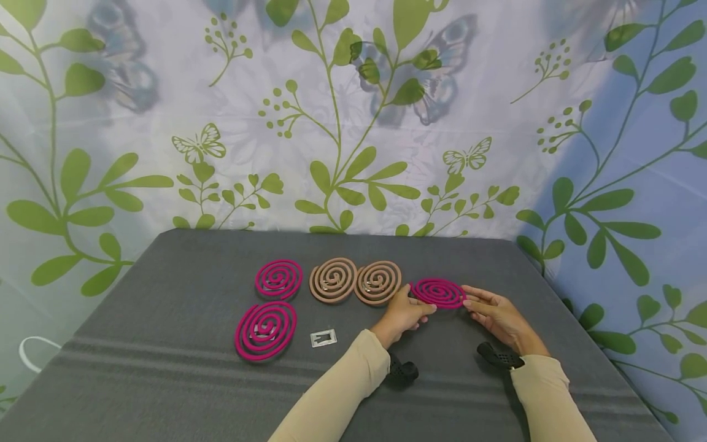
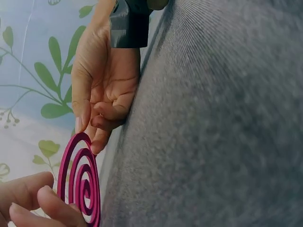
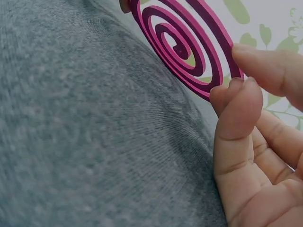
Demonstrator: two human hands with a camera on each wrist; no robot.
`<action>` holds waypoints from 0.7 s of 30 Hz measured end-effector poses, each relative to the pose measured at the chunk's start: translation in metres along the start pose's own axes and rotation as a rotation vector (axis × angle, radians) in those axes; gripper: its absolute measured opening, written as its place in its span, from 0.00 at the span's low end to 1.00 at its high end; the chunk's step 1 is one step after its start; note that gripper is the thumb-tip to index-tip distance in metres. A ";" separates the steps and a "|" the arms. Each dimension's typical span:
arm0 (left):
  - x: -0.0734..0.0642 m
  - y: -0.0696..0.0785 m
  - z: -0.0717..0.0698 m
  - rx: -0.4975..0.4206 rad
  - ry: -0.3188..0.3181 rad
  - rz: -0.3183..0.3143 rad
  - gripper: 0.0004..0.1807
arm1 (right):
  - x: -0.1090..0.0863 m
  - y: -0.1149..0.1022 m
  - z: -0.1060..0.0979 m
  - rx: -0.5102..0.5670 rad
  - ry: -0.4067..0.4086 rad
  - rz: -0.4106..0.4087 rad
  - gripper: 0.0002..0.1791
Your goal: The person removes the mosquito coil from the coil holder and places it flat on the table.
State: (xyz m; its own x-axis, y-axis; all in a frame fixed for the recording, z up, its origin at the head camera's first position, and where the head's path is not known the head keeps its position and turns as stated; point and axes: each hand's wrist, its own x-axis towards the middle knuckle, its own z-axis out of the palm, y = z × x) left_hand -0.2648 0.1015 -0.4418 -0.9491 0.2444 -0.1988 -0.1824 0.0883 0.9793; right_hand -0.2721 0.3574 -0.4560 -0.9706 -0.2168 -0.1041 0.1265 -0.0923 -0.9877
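A magenta mosquito coil is held between both hands at the right of the table. My left hand grips its left edge with thumb and fingers. On the opposite edge, my right hand pinches the rim, thumb against fingertips, as the right wrist view shows close up. The coil is tilted there, close over the grey cloth. In the left wrist view the same coil appears nearly edge-on between the two hands. Just left of my left hand lies a brown coil.
Another brown coil lies beside the first. Farther left are two magenta coils, one at the back and one nearer. A small metal coil stand lies on the grey table. Patterned curtains hang behind.
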 end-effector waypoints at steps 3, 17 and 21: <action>0.002 -0.002 0.001 -0.011 0.006 -0.013 0.48 | 0.002 0.000 0.003 -0.047 0.043 0.011 0.31; 0.002 -0.004 0.000 0.020 0.010 0.001 0.46 | 0.007 0.003 0.023 -0.336 0.235 0.003 0.35; 0.001 -0.004 0.000 0.007 0.011 -0.002 0.46 | 0.008 0.004 0.026 -0.367 0.275 -0.006 0.34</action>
State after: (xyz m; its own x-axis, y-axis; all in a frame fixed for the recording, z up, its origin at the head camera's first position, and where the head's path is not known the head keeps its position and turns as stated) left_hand -0.2652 0.1009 -0.4463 -0.9516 0.2333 -0.2002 -0.1826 0.0951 0.9786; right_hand -0.2739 0.3299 -0.4578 -0.9956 0.0537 -0.0763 0.0880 0.2684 -0.9593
